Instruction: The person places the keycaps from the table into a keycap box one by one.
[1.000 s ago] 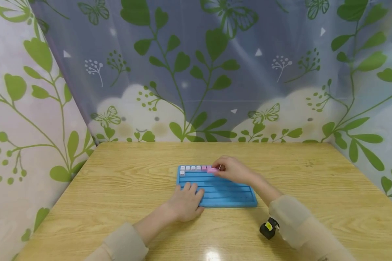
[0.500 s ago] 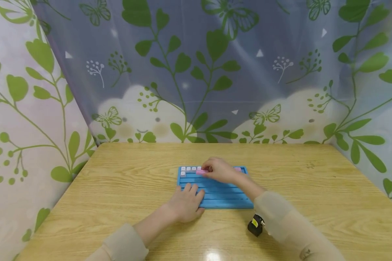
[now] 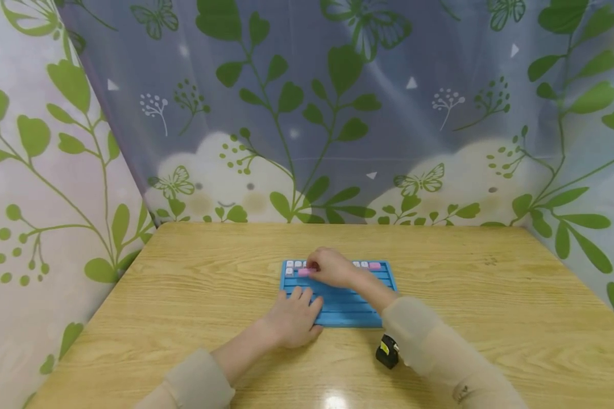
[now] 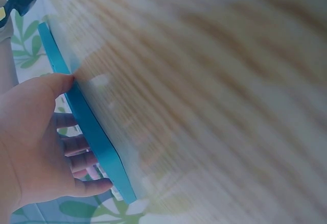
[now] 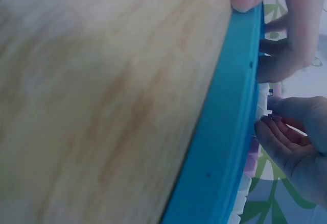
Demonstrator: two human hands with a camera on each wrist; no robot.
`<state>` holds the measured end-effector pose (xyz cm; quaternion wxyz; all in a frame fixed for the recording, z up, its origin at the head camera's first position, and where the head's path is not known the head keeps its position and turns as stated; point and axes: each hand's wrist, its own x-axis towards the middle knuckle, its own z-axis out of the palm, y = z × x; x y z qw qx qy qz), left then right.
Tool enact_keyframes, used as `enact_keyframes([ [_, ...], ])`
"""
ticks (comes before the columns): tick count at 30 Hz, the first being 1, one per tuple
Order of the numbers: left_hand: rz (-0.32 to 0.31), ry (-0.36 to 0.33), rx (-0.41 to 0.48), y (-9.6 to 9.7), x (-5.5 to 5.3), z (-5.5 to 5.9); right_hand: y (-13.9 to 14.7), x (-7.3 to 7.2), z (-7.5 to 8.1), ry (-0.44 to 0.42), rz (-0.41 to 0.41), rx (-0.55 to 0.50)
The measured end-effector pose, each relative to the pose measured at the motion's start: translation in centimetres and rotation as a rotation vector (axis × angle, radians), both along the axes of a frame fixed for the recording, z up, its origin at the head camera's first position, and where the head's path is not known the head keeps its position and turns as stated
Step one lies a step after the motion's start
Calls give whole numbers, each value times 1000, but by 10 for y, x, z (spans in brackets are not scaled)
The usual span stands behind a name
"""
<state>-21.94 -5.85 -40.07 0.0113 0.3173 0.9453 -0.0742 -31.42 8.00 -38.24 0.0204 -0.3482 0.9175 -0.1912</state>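
Note:
A blue keyboard base (image 3: 348,316) with ridged rows lies on the table, white and pink keycaps along its far row. My right hand (image 3: 332,268) pinches a wide pink keycap (image 3: 304,272) over the second row, just right of a white keycap (image 3: 289,272). My left hand (image 3: 293,319) rests over the base's near left part, fingers spread and fairly straight. In the left wrist view its thumb touches the base's front edge (image 4: 97,132). Part of the far row is hidden behind my right hand. In the right wrist view the keycap in my right hand (image 5: 301,145) is mostly hidden.
The base sits on a wooden table (image 3: 210,272). Behind the table hangs a leaf-patterned cloth (image 3: 266,113), with similar cloth at both sides. A black device (image 3: 387,352) with a yellow mark is at my right wrist.
My right hand has moved left along the base with the wide pink keycap, from the far row's middle to the left of the second row. My left hand has stayed on the base.

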Motion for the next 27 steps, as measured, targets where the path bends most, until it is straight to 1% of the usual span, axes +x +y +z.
enact_keyframes([
  [4, -1, -6, -2, 0, 1, 1, -4, -1, -5, 32, 4, 4],
  [11, -1, -16, 9, 0, 1, 2, -5, -3, -10, 64, 18, -34],
  [15, 3, -23, 10, 0, 1, 2, -7, -4, -12, 67, 1, -26],
  [16, 3, -25, 10, 0, 1, 2, -8, -3, -12, 51, -18, -18],
  [20, 1, -26, 15, 0, 2, 3, -11, -2, -12, 61, -35, 18],
  [23, 0, -24, 15, 0, 2, 4, -12, -2, -11, 73, -34, 37],
  [27, 0, -18, 9, 0, 1, 3, -13, -2, -10, 74, -29, 36],
])
